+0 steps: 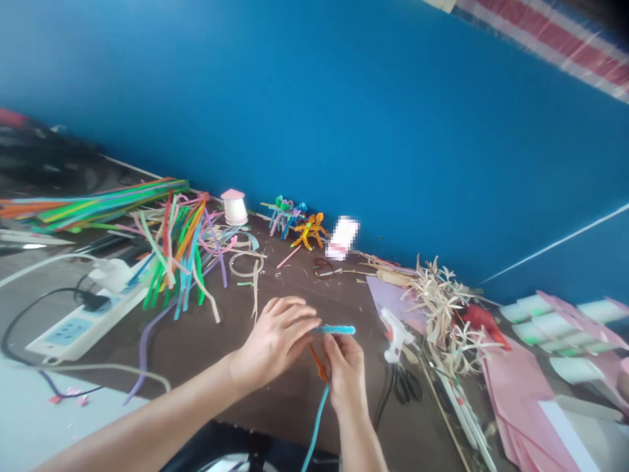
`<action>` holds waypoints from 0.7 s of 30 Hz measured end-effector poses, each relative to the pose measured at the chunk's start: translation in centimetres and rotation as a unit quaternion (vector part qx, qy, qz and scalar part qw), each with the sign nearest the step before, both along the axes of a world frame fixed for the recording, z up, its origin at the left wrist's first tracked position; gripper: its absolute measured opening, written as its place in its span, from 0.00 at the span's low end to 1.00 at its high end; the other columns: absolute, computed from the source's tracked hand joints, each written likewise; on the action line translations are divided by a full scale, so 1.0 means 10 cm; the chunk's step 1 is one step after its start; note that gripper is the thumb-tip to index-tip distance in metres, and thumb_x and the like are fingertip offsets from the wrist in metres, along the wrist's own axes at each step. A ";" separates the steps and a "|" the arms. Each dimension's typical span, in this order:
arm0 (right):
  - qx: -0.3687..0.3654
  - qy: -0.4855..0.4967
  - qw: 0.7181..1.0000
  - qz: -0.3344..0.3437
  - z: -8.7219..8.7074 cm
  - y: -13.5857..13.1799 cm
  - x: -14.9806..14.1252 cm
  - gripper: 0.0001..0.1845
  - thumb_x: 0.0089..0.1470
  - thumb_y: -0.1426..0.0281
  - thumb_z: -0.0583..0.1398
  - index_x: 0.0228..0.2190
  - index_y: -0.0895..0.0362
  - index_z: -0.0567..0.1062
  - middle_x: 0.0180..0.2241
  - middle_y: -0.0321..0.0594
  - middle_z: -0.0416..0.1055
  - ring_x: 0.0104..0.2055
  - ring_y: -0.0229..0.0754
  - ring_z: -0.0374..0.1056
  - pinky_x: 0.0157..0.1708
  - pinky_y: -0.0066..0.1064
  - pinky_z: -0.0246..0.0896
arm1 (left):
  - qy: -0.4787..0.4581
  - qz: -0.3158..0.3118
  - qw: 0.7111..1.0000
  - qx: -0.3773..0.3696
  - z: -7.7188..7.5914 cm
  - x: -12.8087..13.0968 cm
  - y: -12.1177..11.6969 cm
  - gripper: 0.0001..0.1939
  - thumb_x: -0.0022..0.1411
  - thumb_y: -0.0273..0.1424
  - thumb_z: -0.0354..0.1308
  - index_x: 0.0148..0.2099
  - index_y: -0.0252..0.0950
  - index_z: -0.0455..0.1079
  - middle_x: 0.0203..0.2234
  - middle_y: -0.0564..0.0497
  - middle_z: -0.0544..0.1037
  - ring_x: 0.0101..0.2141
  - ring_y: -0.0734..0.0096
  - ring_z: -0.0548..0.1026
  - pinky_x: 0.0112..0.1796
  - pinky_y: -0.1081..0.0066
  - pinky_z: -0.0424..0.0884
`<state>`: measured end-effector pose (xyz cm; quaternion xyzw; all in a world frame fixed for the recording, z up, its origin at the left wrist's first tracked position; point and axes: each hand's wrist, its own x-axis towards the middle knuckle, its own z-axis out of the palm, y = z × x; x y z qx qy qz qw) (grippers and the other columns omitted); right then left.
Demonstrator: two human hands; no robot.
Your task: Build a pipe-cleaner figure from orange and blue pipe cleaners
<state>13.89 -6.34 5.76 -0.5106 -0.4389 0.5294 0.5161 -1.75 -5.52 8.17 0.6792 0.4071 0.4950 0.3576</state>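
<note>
My left hand [278, 341] and my right hand [346, 373] meet over the dark table [206, 334], near its front edge. Both pinch a light blue pipe cleaner [339, 330]; its upper end sticks out to the right above my right fingers and its long tail [314, 426] hangs down toward me. An orange pipe cleaner [318, 364] lies between the two hands, touching the blue one. My left fingers are curled over the blue strand, my right fingers closed round it.
A heap of coloured pipe cleaners [179, 252] and a white power strip [83, 321] lie left. Small pipe-cleaner figures [295, 223] and a white pot [234, 206] stand by the blue wall. A glue gun [396, 334], scissors [407, 387], straw shapes [442, 301] and pink paper [521, 400] lie right.
</note>
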 end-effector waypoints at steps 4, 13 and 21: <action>-0.003 -0.022 0.999 0.023 0.01 -0.01 0.00 0.15 0.45 0.58 0.59 0.20 0.58 0.68 0.14 0.28 0.54 0.15 0.30 0.45 0.15 0.23 0.40 | -0.037 -0.026 0.998 -0.043 -0.05 0.08 0.08 0.10 0.50 0.30 0.59 0.37 0.42 0.75 0.30 0.46 0.76 0.40 0.57 0.66 0.49 0.60 0.49; 0.051 -0.131 0.989 0.052 -0.01 0.00 0.06 0.15 0.51 0.62 0.55 0.21 0.59 0.68 0.16 0.30 0.55 0.19 0.31 0.49 0.17 0.23 0.45 | -0.113 -0.057 0.970 -0.206 -0.09 0.19 0.11 0.11 0.52 0.34 0.57 0.36 0.35 0.75 0.26 0.49 0.76 0.28 0.68 0.70 0.32 0.73 0.62; 0.027 -0.107 0.992 0.056 -0.03 0.03 0.05 0.12 0.51 0.61 0.54 0.29 0.57 0.69 0.16 0.30 0.58 0.17 0.31 0.51 0.14 0.21 0.43 | -0.279 -0.061 0.880 -0.380 -0.08 0.24 0.11 0.13 0.49 0.36 0.60 0.35 0.31 0.72 0.17 0.53 0.70 0.18 0.78 0.64 0.20 0.78 0.56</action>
